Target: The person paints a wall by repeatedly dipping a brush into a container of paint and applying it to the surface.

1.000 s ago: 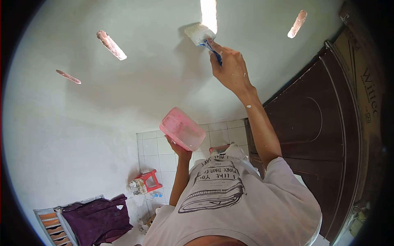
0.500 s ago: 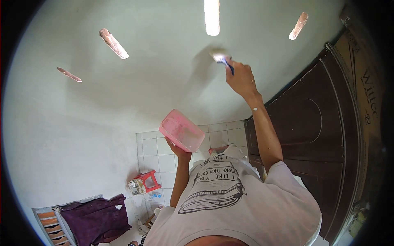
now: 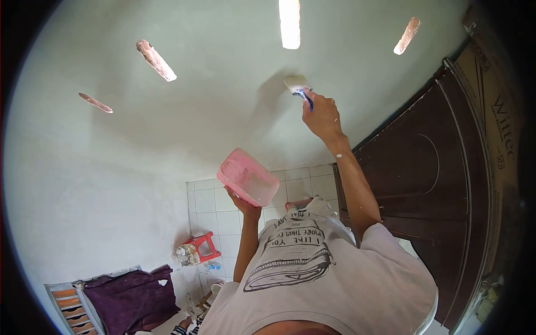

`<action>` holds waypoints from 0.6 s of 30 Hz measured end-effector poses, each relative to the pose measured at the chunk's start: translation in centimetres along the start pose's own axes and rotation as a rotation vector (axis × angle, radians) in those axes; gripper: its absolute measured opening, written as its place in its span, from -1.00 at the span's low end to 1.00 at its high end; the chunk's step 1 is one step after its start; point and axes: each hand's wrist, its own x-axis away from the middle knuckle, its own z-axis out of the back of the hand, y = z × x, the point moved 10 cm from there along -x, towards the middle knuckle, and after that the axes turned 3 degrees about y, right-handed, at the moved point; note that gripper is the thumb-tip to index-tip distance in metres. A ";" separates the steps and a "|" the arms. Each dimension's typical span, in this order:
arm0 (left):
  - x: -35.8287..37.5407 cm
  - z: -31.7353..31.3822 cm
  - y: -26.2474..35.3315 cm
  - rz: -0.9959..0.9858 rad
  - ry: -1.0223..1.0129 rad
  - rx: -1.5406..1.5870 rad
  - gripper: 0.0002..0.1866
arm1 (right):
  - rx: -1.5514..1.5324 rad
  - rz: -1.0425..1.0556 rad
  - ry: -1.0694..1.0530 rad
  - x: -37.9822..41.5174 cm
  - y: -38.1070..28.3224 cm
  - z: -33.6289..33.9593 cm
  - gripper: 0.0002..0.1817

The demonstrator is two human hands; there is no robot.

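In my right hand is a paintbrush with pale bristles and a blue-and-white handle. Its bristle end lies close against the pale green wall, and a shadow falls to its left. My fingers are wrapped round the handle. Lower down, my left hand grips a pink plastic tub from below and the side. The tub tilts so its inside faces me, with whitish paint smeared over its floor and walls. White spots dot my right wrist.
Several slots pierce the wall, including a bright opening above the brush. A dark brown wooden cabinet stands to the right beside cardboard. Below left are a red stool, white floor tiles and a purple cloth.
My right hand and the paintbrush have moved slightly down the wall, and the bristles show more broadly. My left hand and the tub have hardly moved.
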 end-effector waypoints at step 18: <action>0.3 0.7 -0.1 0.024 0.000 0.031 -0.26 | 0.042 -0.132 -0.085 1.3 3.8 -1.1 -0.57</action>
